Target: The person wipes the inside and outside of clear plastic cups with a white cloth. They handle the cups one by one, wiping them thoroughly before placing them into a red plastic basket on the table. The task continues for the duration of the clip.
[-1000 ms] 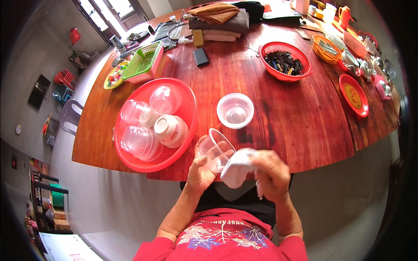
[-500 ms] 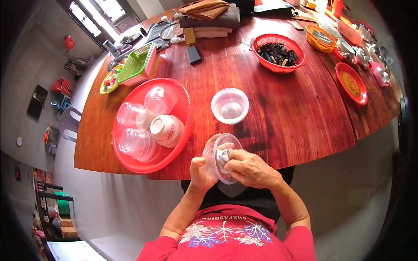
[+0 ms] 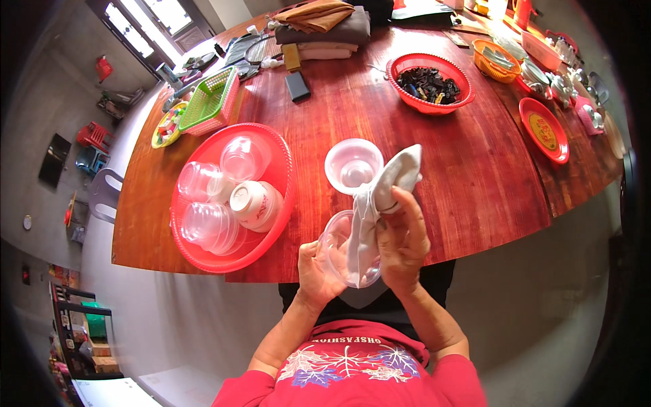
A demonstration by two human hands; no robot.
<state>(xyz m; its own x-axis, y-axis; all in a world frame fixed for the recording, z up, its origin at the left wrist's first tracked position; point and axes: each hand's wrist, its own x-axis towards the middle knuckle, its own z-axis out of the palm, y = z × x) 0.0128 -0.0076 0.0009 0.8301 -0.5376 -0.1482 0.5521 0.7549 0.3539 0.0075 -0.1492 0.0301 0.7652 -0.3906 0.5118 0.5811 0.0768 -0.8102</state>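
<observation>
My left hand [image 3: 317,277] grips a clear plastic bowl [image 3: 336,239], tilted on its side near the table's front edge. A white cloth [image 3: 395,178] is pinched in my right hand [image 3: 405,243], lifted in front of the bowl's mouth; one end hangs down across the bowl and the other sticks up. Another clear plastic bowl [image 3: 354,165] stands upright on the table just beyond, partly covered by the cloth. To the left, a round red tray [image 3: 266,254] holds stacked clear plastic bowls [image 3: 207,224] and upturned white bowls [image 3: 256,205].
A green basket [image 3: 209,102] and a small yellow basket [image 3: 163,136] stand behind the tray. Farther back are a dark box [image 3: 297,88] and folded cloths [image 3: 325,34]. A red basket [image 3: 434,107] holds dark items; a red plate [image 3: 544,131] lies at right.
My right hand has drawn the white cloth out of the bowl and raised it, letting it unfold. My left hand still holds the bowl in about the same place.
</observation>
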